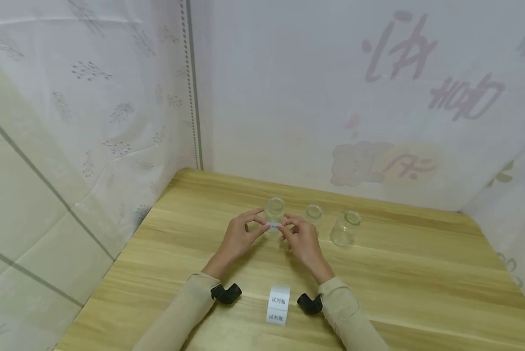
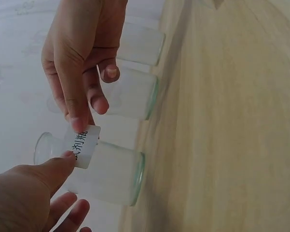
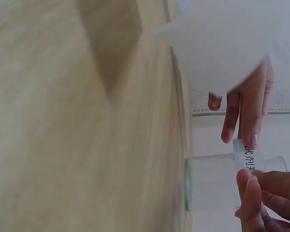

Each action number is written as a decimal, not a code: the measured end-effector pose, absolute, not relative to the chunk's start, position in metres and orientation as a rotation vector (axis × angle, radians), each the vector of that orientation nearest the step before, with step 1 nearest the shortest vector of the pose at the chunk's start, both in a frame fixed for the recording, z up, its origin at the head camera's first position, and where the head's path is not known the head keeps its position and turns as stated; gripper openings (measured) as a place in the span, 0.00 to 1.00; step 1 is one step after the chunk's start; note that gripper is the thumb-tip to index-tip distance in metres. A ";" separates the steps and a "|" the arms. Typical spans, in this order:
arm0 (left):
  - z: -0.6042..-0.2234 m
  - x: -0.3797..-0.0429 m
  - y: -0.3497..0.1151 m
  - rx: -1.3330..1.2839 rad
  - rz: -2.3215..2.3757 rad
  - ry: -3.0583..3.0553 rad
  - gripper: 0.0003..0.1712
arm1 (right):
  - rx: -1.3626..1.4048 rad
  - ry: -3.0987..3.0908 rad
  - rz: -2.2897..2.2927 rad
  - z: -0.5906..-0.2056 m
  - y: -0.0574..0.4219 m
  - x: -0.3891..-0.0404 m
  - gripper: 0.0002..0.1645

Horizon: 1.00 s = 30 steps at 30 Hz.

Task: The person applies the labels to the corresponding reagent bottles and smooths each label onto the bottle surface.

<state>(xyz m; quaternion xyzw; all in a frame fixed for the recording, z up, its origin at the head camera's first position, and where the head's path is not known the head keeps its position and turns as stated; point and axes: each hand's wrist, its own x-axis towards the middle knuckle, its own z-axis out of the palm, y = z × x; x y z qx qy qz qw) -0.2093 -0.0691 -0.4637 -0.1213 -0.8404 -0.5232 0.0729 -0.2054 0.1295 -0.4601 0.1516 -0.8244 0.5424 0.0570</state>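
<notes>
A small white label (image 1: pixel 273 226) with printed characters is stretched between both hands, in front of a clear glass bottle (image 1: pixel 274 208). My left hand (image 1: pixel 240 236) pinches its left end, thumb on the printed face. The right hand (image 1: pixel 303 241) pinches the other end between thumb and fingers. In the left wrist view the label (image 2: pixel 87 145) overlaps the bottle's upper body, just below the neck; the bottle (image 2: pixel 116 174) stands upright. From the right wrist, the label (image 3: pixel 242 152) lies across the same bottle (image 3: pixel 212 183), and the thumbs cover part of the print.
Two more clear bottles, a middle one (image 1: pixel 313 213) and a right one (image 1: pixel 344 229), stand to the right. Between the forearms a strip of printed labels (image 1: pixel 278 304) lies on the wooden table (image 1: pixel 411 282). Black bent pieces (image 1: pixel 227 294) sit by the wrists. Patterned curtains (image 1: pixel 288 97) enclose the table.
</notes>
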 end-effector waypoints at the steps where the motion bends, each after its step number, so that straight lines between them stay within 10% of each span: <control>1: -0.464 -0.209 -0.069 -0.365 -1.572 -2.526 0.06 | 0.464 -2.497 1.636 -0.460 0.130 -0.206 0.06; 30: -0.471 -0.210 -0.063 -0.377 -1.523 -2.501 0.06 | 0.434 -2.520 1.545 -0.465 0.128 -0.205 0.05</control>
